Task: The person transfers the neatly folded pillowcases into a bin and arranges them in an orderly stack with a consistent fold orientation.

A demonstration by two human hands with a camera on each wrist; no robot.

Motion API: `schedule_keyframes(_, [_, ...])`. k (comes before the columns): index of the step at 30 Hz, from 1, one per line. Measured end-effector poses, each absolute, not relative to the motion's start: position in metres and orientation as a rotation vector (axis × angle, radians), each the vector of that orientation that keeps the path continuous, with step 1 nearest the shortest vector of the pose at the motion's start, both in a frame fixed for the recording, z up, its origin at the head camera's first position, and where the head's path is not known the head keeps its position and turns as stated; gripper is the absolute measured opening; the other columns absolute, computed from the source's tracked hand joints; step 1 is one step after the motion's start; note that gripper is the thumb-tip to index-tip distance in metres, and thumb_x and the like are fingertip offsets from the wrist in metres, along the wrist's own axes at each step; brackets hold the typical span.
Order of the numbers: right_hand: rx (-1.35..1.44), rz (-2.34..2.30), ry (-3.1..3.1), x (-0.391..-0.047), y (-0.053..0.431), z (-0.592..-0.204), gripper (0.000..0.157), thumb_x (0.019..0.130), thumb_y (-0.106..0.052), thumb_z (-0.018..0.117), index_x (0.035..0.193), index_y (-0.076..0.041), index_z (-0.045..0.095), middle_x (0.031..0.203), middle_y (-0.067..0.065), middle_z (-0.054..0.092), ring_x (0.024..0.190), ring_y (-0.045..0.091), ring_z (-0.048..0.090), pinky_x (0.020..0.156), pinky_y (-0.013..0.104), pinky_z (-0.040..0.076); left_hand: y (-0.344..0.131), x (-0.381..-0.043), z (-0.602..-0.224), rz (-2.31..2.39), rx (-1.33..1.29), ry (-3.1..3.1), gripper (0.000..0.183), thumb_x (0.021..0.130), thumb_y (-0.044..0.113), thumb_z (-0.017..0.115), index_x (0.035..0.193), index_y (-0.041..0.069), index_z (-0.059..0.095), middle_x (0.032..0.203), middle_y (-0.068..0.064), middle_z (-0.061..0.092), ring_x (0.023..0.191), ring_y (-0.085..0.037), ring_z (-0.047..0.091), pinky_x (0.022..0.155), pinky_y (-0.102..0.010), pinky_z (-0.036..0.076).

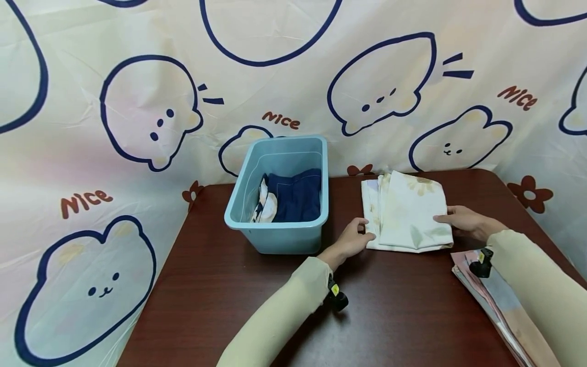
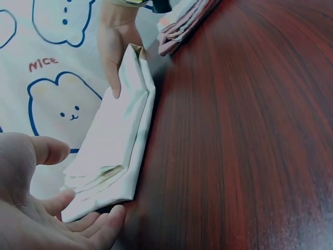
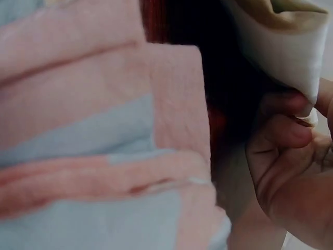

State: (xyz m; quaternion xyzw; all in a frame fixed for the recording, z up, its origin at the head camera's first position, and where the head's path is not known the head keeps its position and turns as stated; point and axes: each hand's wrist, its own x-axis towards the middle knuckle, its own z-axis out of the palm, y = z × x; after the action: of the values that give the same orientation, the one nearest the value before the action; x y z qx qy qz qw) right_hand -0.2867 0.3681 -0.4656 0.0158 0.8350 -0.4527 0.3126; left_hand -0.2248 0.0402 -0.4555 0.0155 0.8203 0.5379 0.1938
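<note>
A folded white cloth [image 1: 412,209] with a pale floral print lies on the dark wooden table. My right hand [image 1: 470,223] grips its right edge, thumb on top and curled fingers beneath, as the right wrist view shows close up. At the opposite edge is my left hand [image 1: 350,239]. In the left wrist view its fingertips [image 2: 112,221] reach along the lower edge of the cloth [image 2: 112,140], while its thumb stands apart from the fabric. Loose folded layers show at that left end.
A light blue plastic bin [image 1: 284,237] stands left of the cloth, holding folded navy fabric [image 1: 298,196] and a patterned piece [image 1: 266,206]. Pink and grey folded fabric [image 1: 504,300] lies under my right forearm at the table's right edge. A printed curtain [image 1: 284,92] hangs behind the table [image 1: 380,306].
</note>
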Motion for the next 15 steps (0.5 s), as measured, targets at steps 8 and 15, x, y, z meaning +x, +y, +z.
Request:
schedule_keyframes(8, [0.088,-1.156,2.246,-0.284,0.363,-0.467,0.067,0.098,-0.044,0.051,0.138,0.007,0.035,0.079,-0.01,0.064,0.072,0.007,0.061,0.07,0.029,0.051,0.047,-0.237,-0.459,1.791,-0.19,2.026,0.048,0.092,0.023,0.063,0.136,0.014,0.046,0.134,-0.011,0.052,0.116,-0.023,0.056,0.091,-0.042,0.054])
schedule_keyframes(15, [0.095,-1.208,2.182,-0.283,0.36,-0.471,0.045,0.094,-0.048,0.057,0.108,-0.006,0.054,0.061,-0.011,0.047,0.06,0.006,0.05,0.066,0.027,0.048,0.048,-0.242,-0.462,1.825,-0.298,1.971,0.051,0.093,0.027,0.062,0.139,0.015,0.043,0.128,-0.007,0.056,0.096,-0.021,0.062,0.069,-0.028,0.048])
